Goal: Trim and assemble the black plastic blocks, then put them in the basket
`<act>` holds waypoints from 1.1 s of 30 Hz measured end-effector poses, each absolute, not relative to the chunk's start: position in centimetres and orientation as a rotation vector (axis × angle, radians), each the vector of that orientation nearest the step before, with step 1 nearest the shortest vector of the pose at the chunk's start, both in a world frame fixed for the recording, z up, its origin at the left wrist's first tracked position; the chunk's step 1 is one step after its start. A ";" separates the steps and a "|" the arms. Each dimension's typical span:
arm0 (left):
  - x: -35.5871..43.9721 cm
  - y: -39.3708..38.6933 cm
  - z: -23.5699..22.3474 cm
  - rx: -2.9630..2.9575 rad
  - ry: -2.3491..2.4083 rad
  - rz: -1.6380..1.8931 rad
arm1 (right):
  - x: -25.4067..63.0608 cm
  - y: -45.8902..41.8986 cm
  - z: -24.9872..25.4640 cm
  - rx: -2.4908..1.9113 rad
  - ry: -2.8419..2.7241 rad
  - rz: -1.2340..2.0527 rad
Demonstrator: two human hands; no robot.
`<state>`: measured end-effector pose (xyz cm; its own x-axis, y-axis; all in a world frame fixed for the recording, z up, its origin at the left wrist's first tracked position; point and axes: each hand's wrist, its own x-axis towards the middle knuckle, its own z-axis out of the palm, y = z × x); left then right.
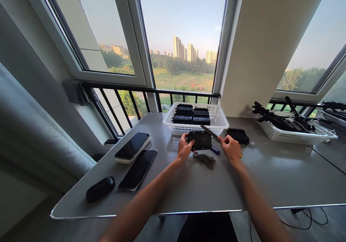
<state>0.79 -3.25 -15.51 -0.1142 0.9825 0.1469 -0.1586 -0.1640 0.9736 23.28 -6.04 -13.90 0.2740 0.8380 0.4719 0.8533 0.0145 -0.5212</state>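
Note:
My left hand [185, 148] is closed on the left edge of a black rectangular plastic part [203, 141], thumb on its face. The part is tilted up towards me, above the table. My right hand [230, 149] pinches the lower end of a flat, dark file-like strip [208, 131]. That strip slants up and left, its far end close to the part's upper right corner; I cannot tell whether they touch. Below the part lies a crumpled grey cloth [204, 160]. A short blue tube-shaped object [215, 149] rests between my hands, partly hidden.
Behind my hands stands a white basket [196, 129] with several black parts [191, 115]. Another black part [238, 136] lies right of it. Phone-like devices [137, 170] and a black case [100, 189] lie left. A white basket [294, 135] of black pieces stands right.

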 end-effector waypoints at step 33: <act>1.1 -4.0 -15.1 1.237 1.181 1.478 | 23.4 -6.2 -13.5 -1.769 -1.544 0.013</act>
